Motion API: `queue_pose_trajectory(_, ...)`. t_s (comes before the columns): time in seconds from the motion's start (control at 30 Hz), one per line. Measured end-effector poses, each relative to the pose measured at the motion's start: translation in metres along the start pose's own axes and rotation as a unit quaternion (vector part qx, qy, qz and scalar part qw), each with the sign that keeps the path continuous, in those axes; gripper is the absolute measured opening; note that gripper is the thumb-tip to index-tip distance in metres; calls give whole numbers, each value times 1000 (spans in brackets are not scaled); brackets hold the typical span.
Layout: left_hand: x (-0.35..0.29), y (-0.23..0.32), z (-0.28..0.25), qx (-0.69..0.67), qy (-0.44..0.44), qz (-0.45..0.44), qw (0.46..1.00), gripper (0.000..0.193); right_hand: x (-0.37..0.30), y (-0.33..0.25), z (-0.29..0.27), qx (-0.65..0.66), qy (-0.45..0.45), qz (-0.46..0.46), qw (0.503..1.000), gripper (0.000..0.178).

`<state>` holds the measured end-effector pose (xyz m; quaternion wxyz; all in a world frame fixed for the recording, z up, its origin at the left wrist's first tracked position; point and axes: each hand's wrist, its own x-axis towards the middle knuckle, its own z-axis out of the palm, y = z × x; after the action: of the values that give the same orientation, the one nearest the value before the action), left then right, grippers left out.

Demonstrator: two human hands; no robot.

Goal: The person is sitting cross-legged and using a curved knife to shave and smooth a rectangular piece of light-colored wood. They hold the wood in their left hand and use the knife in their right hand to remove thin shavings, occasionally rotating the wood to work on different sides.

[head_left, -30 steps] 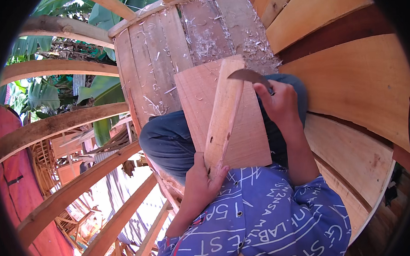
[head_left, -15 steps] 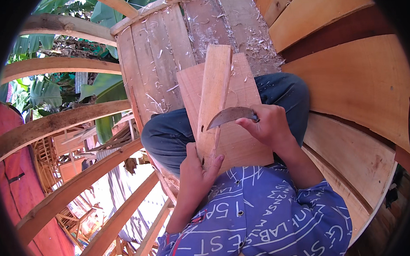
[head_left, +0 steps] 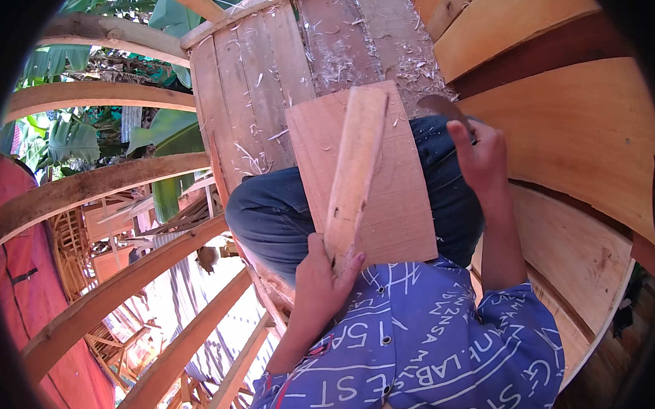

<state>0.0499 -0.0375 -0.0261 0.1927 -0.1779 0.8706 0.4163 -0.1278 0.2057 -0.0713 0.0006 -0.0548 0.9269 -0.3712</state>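
Observation:
My left hand (head_left: 324,280) grips the near end of a narrow wooden block (head_left: 355,167), its thumb along the right side. The block slants away from me over a flat square board (head_left: 399,195), and small dark holes show near its held end. That board rests across my lap. Over my right knee, my right hand (head_left: 483,156) is closed around the handle of a curved knife (head_left: 443,107). The dark blade points up and to the left, apart from the block. Most of the handle is hidden in my fingers.
Wood shavings lie scattered over the plank platform (head_left: 265,84) ahead of me. Wide planks (head_left: 562,117) stand close on my right. Along the left side runs a railing of wooden bars (head_left: 117,176), with leaves and a red cloth-like surface (head_left: 28,301) beyond.
My right hand has lifted the knife off the block and carried it away to the right and up. The far end of the block has swung slightly right and the board has shifted a little.

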Motion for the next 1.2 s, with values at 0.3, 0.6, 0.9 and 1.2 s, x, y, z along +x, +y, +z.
queue_pose_trajectory(0.3,10,13,-10,41,67,35,996,52,-56,-37,38,-16,-103,-108,989,63)
queue_pose_trajectory(0.6,8,21,-7,8,55,33,998,53,-44,-33,27,-52,-70,-138,987,63)
queue_pose_trajectory(0.9,-13,-8,12,-6,-46,-16,999,47,9,8,-15,21,42,34,998,68)
queue_pose_trajectory(1.2,13,14,-7,-75,17,55,995,43,-52,-35,30,20,-70,-96,993,60)
